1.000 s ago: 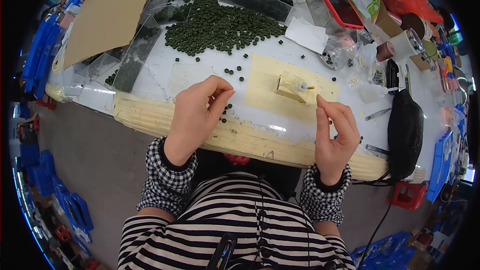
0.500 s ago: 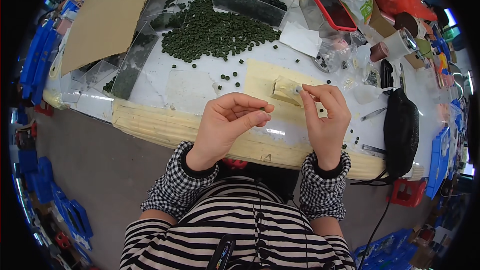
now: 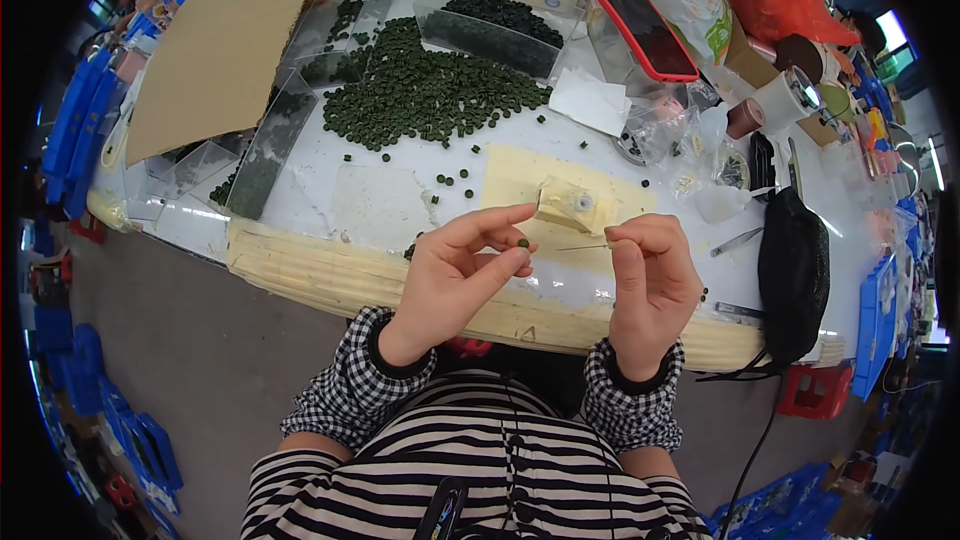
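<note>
My left hand [image 3: 462, 270] pinches a small dark green bead [image 3: 522, 243] between thumb and forefinger, just above the table's front edge. My right hand [image 3: 652, 280] grips a thin needle or wire [image 3: 583, 247] that points left toward the bead, a short gap apart. Behind both hands a small cream block [image 3: 566, 205] rests on a pale yellow sheet [image 3: 510, 180]. A big heap of dark green beads [image 3: 425, 90] covers the white tabletop further back.
Clear plastic trays [image 3: 262, 155] lie at the left, a clear box of beads [image 3: 495, 32] at the back. A red phone [image 3: 645, 30], tape rolls [image 3: 785, 90], plastic bags and a black pouch [image 3: 795, 270] crowd the right. Brown cardboard [image 3: 225, 40] lies back left.
My left hand left the scattered beads on the table and rose toward the right hand with one bead pinched. My right hand came off the cream block, bringing the needle near the bead.
</note>
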A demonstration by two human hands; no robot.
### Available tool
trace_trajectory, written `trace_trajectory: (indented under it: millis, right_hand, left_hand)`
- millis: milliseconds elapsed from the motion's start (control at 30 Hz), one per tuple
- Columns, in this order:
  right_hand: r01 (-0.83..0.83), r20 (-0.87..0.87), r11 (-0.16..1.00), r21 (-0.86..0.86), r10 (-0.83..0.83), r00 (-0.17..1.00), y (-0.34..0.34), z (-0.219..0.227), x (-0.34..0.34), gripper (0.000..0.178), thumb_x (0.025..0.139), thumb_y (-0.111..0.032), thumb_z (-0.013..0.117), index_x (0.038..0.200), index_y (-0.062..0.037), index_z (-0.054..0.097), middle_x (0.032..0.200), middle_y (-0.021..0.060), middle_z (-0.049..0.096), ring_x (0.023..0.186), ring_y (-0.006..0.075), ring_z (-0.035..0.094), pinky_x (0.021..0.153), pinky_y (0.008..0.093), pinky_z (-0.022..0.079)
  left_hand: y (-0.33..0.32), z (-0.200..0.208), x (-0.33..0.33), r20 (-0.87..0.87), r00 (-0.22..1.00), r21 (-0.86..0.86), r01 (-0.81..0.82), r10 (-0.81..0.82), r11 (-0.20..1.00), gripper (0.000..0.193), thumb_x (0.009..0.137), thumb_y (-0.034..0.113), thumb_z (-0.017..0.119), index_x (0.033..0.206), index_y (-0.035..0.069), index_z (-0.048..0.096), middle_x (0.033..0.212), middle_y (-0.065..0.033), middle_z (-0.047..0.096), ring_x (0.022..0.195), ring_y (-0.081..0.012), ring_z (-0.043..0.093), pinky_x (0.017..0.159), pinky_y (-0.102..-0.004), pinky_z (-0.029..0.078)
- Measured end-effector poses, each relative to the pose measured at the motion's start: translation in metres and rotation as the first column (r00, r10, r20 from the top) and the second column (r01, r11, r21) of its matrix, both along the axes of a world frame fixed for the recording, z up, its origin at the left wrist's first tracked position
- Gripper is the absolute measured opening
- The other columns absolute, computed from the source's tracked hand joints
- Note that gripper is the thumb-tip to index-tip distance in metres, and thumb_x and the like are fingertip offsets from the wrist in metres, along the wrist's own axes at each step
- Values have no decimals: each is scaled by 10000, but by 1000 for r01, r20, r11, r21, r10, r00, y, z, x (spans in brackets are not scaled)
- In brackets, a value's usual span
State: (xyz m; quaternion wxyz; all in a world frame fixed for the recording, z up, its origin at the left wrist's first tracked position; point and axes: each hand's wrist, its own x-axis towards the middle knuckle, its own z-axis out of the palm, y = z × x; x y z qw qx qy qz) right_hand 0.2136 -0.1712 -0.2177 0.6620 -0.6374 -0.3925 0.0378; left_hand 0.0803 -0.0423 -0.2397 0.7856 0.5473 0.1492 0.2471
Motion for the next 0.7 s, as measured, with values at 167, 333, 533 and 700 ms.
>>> trace_trajectory:
  millis: [167,333,533,700]
  right_hand:
    - [-103,-141,992,76,113,984,1,-3,-5,92,916,-62,599,938,28,596,905,96,610,793,145,593,743,262,474]
    - [-226,-219,968,111,246,944,3,-4,-15,142,973,-96,516,987,43,543,930,111,615,832,154,655,764,272,537]
    - [-227,-238,971,78,239,941,7,-8,-16,176,1007,-128,437,999,37,497,929,130,628,849,190,679,753,298,573]
    - [-241,-335,959,152,279,900,6,-7,-15,152,999,-102,455,1014,45,492,943,133,637,882,185,675,773,293,572]
  left_hand:
    - [-2,-5,1,-6,1000,32,-4,4,999,130,882,-64,589,1011,-48,585,989,-130,674,886,-161,669,809,-277,561]
    - [-6,-5,3,-36,999,56,3,-1,998,150,874,-66,603,1023,-57,588,996,-156,684,907,-173,675,827,-286,560]
    - [-10,-3,4,-19,1000,12,-18,19,1000,180,879,-61,601,1057,-70,624,996,-164,685,900,-185,680,828,-296,565]
    - [-6,-7,3,-16,999,-174,45,-48,984,192,885,-29,615,1075,-54,633,1009,-147,685,924,-180,671,842,-281,560]
